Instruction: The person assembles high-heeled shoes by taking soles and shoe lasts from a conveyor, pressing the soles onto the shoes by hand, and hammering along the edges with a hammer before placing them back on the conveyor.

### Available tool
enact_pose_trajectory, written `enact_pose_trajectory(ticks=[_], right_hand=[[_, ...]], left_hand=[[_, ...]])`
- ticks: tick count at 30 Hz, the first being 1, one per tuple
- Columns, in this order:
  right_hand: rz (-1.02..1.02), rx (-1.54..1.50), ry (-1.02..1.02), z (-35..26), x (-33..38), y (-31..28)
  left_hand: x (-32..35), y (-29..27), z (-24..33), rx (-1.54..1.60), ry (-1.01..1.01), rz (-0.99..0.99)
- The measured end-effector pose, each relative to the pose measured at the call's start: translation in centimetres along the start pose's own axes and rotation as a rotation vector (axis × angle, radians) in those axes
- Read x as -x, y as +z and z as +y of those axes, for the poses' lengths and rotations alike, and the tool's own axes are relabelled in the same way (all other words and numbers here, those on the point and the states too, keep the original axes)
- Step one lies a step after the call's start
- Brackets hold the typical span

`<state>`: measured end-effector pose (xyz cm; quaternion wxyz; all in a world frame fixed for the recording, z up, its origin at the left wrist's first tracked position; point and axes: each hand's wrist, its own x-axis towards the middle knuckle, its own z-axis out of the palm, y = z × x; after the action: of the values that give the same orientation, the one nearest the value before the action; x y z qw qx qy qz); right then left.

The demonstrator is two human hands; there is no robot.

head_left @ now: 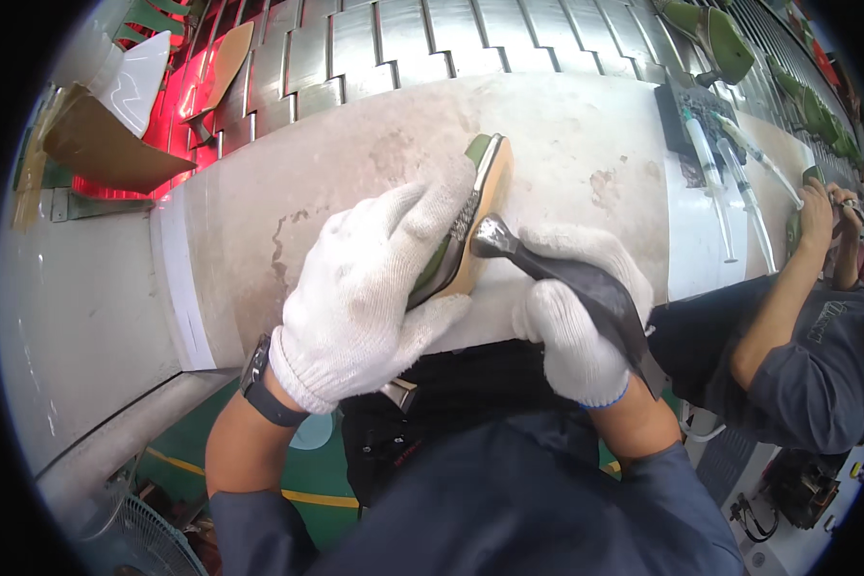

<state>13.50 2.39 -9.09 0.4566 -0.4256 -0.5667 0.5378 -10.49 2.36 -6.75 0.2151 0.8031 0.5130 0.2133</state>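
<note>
In my left hand [365,278], which wears a white knitted glove, is a green shoe [436,264] turned on its side. The shoe's tan sole [492,197] faces right, and a dark textured band runs along its edge. My right hand [581,336], also gloved, grips a dark hammer [586,283]. The hammer's round, worn metal face is at the sole, but whether they touch I cannot tell. Under my left wrist shows a small flared metallic piece [399,394]; whether it belongs to the shoe is hidden.
A pale worktop [566,125] lies before me, beside a slatted metal conveyor [432,38]. Syringes [710,178] lie at a dark block, right. Green shoes [725,43] stand on the conveyor. A brown curved sheet [110,144] is left. A co-worker [806,355] works close on my right.
</note>
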Motion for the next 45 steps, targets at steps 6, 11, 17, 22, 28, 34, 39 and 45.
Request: enact_pose_trajectory(ticks=[6, 11, 17, 22, 28, 34, 39, 45], right_hand=[[-0.231, 0.361, -0.234, -2.8, -3.3, -1.9], [-0.245, 0.313, -0.003, -5.2, -5.3, -1.8], [-0.345, 0.598, -0.099, -5.7, -7.3, -1.7], [-0.199, 0.558, 0.076, -5.0, -9.4, -2.3], [-0.315, 0.411, -0.052, -6.0, -7.6, -0.7], [-0.423, 0.567, 0.077, -6.7, -4.6, -0.6], [-0.418, 0.795, -0.364, -6.3, -3.9, 0.8], [-0.112, 0.671, -0.388, -2.7, 0.8, 2.0]], left_hand=[[-0.2, 0.2, -0.5, 0.026, 0.018, 0.018], [-0.4, 0.4, -0.9, 0.07, 0.054, 0.063], [-0.5, 0.1, -1.1, 0.118, 0.063, 0.063], [-0.3, 0.4, -1.2, 0.122, 0.068, 0.084], [0.4, 0.6, -1.3, 0.1, 0.071, 0.113], [0.4, 0.6, -1.1, 0.119, 0.065, 0.132], [0.6, 1.0, -1.5, 0.096, 0.068, 0.15], [0.6, 0.9, -1.4, 0.14, 0.064, 0.132]])
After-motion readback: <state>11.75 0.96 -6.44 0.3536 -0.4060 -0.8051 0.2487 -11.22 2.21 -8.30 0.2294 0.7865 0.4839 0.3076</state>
